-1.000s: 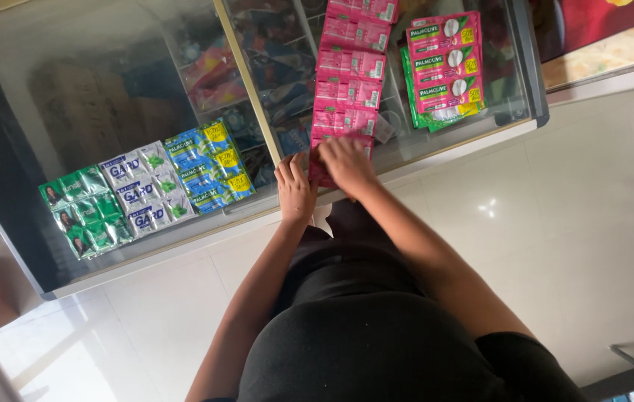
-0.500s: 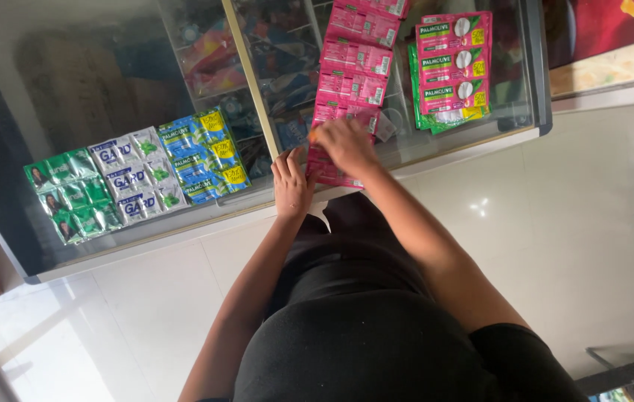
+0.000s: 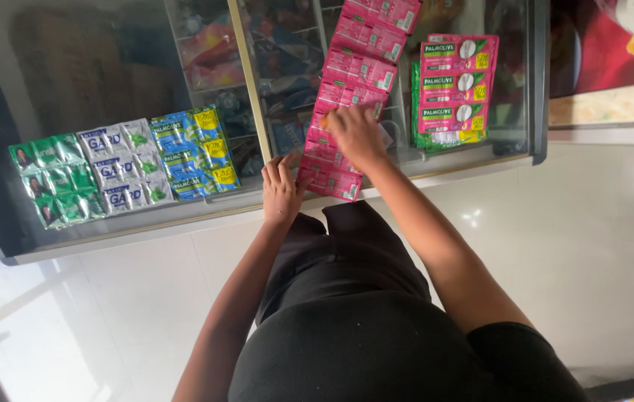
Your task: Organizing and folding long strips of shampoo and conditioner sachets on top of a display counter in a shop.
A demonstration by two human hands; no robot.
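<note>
Both hands' fingers lie flat on the pink sachet strip [image 3: 350, 97]: left hand [image 3: 282, 190] low, right hand [image 3: 354, 134] mid-strip.

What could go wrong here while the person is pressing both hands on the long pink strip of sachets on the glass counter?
1. The pink sachet strip ends near the counter edge, beside the left hand; it might slide off onto the floor.
2. The right hand presses down on the glass top; leaning harder may strain the glass.
3. The pink and green sachets lie close by, so a sideways move could push them out of place.
</note>
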